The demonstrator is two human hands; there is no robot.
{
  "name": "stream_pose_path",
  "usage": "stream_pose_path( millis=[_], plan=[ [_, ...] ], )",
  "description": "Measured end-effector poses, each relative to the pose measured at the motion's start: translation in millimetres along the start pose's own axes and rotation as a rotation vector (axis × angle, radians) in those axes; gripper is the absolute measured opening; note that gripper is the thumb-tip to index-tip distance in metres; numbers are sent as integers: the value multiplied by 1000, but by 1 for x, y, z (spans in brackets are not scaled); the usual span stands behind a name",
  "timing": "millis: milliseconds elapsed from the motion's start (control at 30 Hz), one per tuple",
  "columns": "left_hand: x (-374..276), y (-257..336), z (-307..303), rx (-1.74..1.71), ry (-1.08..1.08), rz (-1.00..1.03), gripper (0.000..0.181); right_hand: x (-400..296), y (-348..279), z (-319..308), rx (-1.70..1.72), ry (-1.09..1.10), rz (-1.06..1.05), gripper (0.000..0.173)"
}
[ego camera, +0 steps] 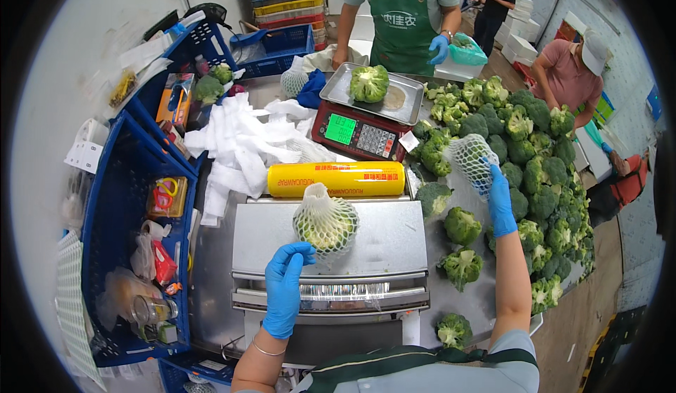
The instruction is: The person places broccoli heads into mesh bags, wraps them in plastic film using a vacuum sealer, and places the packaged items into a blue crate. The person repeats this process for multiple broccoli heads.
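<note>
A broccoli head in a white foam net sleeve [325,223] rests on the flat metal top of a film-wrapping machine [264,240], the net bunched into a neck. My left hand [285,282], in a blue glove, has its curled fingertips at the lower left edge of this net; whether they pinch it is unclear. Off to the right, my gloved right hand [501,203] holds another foam net sleeve [471,161], spread wide beside the broccoli pile [528,160]. Blue shows through its mesh. Loose broccoli heads [461,225] lie on the metal table below it.
Behind the yellow film roll [338,178] stands a red digital scale [359,131] with a broccoli head [368,83] on its tray. White foam nets [237,144] heap at left, near blue crates [100,266]. A co-worker in a green apron [398,28] stands opposite; other people are farther right.
</note>
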State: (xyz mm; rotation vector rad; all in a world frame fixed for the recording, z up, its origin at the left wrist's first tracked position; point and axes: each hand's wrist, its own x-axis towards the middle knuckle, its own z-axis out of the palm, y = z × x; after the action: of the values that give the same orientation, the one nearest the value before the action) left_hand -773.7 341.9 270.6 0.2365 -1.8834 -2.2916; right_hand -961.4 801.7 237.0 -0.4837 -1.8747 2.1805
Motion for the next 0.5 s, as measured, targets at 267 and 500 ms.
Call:
stream_pose_path(
  millis=[267,500],
  plan=[
    [11,2,-32,140,147,116,18,37,116,-102,-999,-53,-54,51],
    [-17,0,-100,1420,-90,76,31,-151,11,58,-1197,-324,-413,46]
  ],
)
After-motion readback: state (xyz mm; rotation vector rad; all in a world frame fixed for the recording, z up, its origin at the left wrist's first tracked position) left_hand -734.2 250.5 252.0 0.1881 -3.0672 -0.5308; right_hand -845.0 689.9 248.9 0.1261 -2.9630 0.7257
